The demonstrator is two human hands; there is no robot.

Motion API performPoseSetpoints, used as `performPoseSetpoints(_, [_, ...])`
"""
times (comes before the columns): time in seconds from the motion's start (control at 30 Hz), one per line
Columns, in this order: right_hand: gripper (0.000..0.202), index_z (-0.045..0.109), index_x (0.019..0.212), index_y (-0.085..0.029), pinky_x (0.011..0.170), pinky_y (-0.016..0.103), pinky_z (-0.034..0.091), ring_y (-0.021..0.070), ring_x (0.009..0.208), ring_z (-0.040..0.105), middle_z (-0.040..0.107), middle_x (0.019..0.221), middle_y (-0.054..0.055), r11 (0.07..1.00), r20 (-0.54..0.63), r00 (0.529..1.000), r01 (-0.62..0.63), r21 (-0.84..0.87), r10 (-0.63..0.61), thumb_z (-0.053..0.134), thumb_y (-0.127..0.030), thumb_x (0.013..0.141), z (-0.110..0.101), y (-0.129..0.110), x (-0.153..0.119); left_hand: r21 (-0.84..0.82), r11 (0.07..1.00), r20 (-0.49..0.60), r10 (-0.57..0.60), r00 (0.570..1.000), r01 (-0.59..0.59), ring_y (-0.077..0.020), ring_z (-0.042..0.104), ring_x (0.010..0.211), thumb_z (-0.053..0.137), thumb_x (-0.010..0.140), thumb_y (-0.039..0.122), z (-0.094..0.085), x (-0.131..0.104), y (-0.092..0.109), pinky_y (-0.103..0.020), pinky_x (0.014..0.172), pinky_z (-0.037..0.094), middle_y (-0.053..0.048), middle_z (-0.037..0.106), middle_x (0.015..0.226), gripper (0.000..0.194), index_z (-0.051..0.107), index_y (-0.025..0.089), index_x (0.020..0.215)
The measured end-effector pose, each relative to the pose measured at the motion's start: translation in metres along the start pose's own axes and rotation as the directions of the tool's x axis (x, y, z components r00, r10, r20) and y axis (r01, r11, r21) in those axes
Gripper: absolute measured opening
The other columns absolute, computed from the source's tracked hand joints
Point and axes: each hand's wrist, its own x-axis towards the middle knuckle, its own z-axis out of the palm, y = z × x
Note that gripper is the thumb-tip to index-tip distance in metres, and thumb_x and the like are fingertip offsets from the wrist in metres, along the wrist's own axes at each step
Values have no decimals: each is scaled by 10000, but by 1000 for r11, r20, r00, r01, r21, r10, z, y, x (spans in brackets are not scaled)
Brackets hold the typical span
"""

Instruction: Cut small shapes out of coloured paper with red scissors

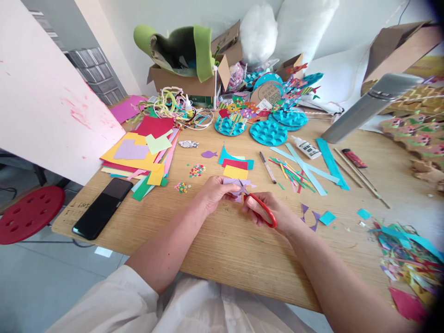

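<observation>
My left hand (218,189) pinches a small piece of light purple paper (231,185) above the front middle of the wooden table. In my right hand (265,208) is a pair of scissors with red handles (271,218), fingers wrapped through the loops. The scissor blades meet the paper close to my left fingertips. Just beyond lie a yellow paper piece (236,172), a dark red one (239,163) and a blue cut shape (225,155). A purple paper fish (209,154) rests to their left.
Piles of paper dots (197,170) and stacked coloured sheets (138,152) lie left, near a black phone (102,208). A pen (268,167), paper strips (294,173), glue bottle (306,147) and grey flask (367,108) stand or lie right. Paper scraps (409,259) heap at front right.
</observation>
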Motion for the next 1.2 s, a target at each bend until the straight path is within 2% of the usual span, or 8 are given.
performPoseSetpoints(0.47, [635, 577, 682, -144, 377, 202, 292, 73, 372, 432, 533, 467, -10, 1000, -11, 1000, 6, 18, -6, 576, -778, 722, 0, -2, -1, -14, 1000, -18, 5, 1000, -6, -108, 593, 627, 761, 579, 266, 0, 0, -1, -255, 635, 459, -67, 689, 764, 314, 716, 93, 836])
performPoseSetpoints(0.77, [624, 537, 654, -160, 383, 202, 293, 83, 407, 469, 540, 495, -3, 1000, -1, 1000, 20, 22, -20, 587, -780, 707, 2, -6, 0, -18, 1000, -2, 12, 1000, -12, -111, 587, 615, 763, 568, 260, 0, 0, -1, -251, 614, 451, -54, 669, 708, 265, 697, 93, 762])
performPoseSetpoints(1.2, [592, 561, 667, -160, 371, 207, 281, 81, 376, 434, 533, 466, -13, 1000, -5, 1000, -4, -2, 4, 602, -748, 723, 0, -3, 0, -21, 1000, -9, -1, 1000, 1, -117, 592, 620, 755, 559, 253, 0, 1, -2, -259, 617, 461, -59, 675, 727, 277, 702, 94, 779])
